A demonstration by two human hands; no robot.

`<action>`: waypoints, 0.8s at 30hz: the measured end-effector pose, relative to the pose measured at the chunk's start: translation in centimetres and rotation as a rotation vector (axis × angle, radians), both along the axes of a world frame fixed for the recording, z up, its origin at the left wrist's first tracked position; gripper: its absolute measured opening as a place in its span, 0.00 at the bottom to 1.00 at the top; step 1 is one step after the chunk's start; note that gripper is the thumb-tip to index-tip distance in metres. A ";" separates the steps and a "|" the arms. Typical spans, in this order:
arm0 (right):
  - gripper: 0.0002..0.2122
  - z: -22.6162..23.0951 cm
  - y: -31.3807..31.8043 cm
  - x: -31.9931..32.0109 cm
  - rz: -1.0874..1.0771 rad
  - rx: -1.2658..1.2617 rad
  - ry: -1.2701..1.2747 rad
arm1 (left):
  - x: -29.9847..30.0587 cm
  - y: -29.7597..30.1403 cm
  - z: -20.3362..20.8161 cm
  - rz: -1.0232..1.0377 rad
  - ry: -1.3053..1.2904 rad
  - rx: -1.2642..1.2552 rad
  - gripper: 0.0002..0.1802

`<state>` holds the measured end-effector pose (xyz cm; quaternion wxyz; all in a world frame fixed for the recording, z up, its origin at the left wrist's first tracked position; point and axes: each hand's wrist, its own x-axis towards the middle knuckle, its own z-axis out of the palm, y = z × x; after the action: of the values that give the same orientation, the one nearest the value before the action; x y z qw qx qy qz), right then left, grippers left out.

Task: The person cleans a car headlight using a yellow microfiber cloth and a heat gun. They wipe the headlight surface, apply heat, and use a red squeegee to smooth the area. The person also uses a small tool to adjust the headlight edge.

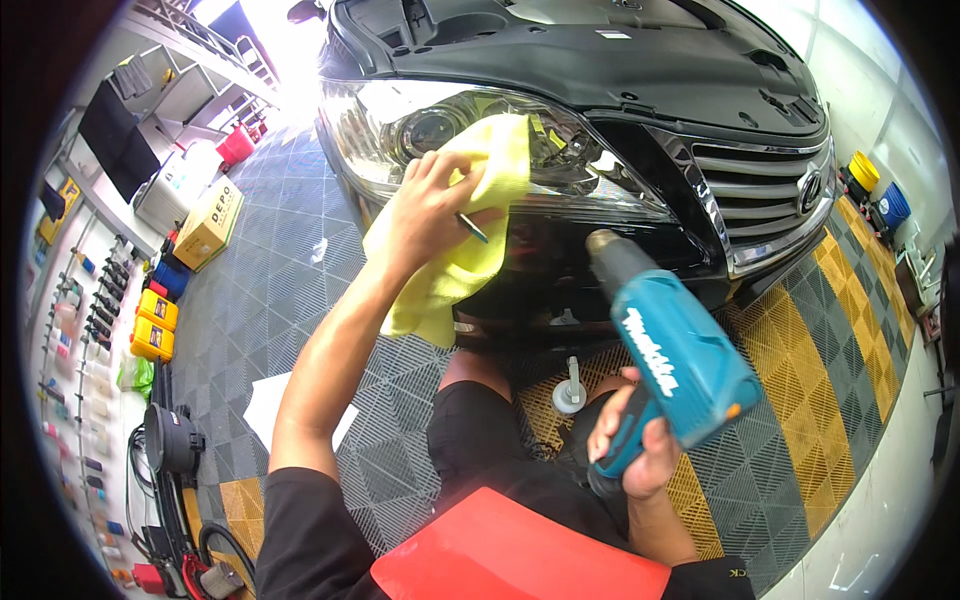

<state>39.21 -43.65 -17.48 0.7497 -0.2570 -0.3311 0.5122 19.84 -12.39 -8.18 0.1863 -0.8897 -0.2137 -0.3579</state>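
My left hand (428,215) is closed on a yellow cloth (488,190), which lies against the car's headlight (375,115) and hangs down over the bumper. A thin dark pen-like tool (472,228) sticks out from between the same fingers. In my right hand (640,440) is a teal heat gun (685,355), gripped by its handle. Its nozzle points up and left at the black bumper (560,255), below the headlight's inner corner, and I cannot tell whether it touches. The headlight's lower middle is hidden behind the cloth.
A white-topped bottle (570,395) stands on the tiled floor between my legs. Near my left arm lies a white sheet (267,400); a red sheet (520,548) covers my front. The chrome grille (765,180) is at the right. A cardboard box (208,224) and yellow containers (155,325) line the left.
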 end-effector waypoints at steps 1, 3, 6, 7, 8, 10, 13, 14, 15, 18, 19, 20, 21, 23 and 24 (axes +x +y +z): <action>0.34 -0.1 -0.6 0.6 -0.049 0.029 -0.012 | 0.5 0.2 0.3 -0.033 0.051 0.002 0.28; 0.34 -0.2 -2.0 1.7 -0.124 0.076 -0.038 | 1.6 0.1 0.7 -0.065 0.107 0.006 0.28; 0.33 -0.7 -4.1 3.0 -0.226 0.096 -0.067 | 2.7 0.1 0.8 -0.084 0.187 -0.017 0.27; 0.33 -0.6 -4.7 3.3 -0.234 0.096 -0.071 | 2.9 0.3 1.0 -0.091 0.197 -0.026 0.27; 0.33 -0.6 -5.2 3.6 -0.241 0.096 -0.076 | 3.0 0.3 1.1 -0.097 0.208 -0.035 0.27; 0.33 -0.7 -5.7 3.7 -0.252 0.092 -0.075 | 3.7 0.0 1.4 -0.122 0.206 -0.040 0.27; 0.33 -0.7 -6.0 3.5 -0.265 0.081 -0.079 | 4.6 -0.1 1.0 -0.128 0.189 -0.051 0.28; 0.33 -0.8 -5.9 3.4 -0.259 0.080 -0.086 | 4.6 -0.1 0.8 -0.124 0.181 -0.054 0.29; 0.33 -0.8 -6.0 3.3 -0.252 0.077 -0.094 | 4.5 -0.1 0.4 -0.102 0.132 -0.040 0.30; 0.34 -0.4 -5.7 2.5 -0.197 0.074 -0.080 | 3.5 -0.2 -0.6 -0.018 0.008 -0.014 0.33; 0.35 -0.3 -5.7 2.4 -0.177 0.064 -0.072 | 3.0 -0.3 -0.9 0.020 -0.016 -0.021 0.34; 0.35 -0.2 -5.6 2.3 -0.145 0.070 -0.069 | 2.4 -0.4 -1.0 0.060 -0.039 -0.027 0.35; 0.35 -0.2 -5.5 2.2 -0.115 0.074 -0.066 | 1.6 -0.3 -1.2 0.077 -0.038 -0.030 0.36; 0.35 0.1 -4.9 2.0 -0.054 0.087 -0.080 | -0.1 0.3 -1.1 0.086 -0.053 0.005 0.34; 0.36 0.1 -4.6 1.6 -0.014 0.069 -0.077 | -1.1 0.7 -1.3 0.095 -0.065 0.011 0.33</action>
<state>40.85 -48.24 -17.37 0.7483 -0.2529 -0.3754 0.4850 18.70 -11.74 -9.51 0.2008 -0.8655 -0.2599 -0.3782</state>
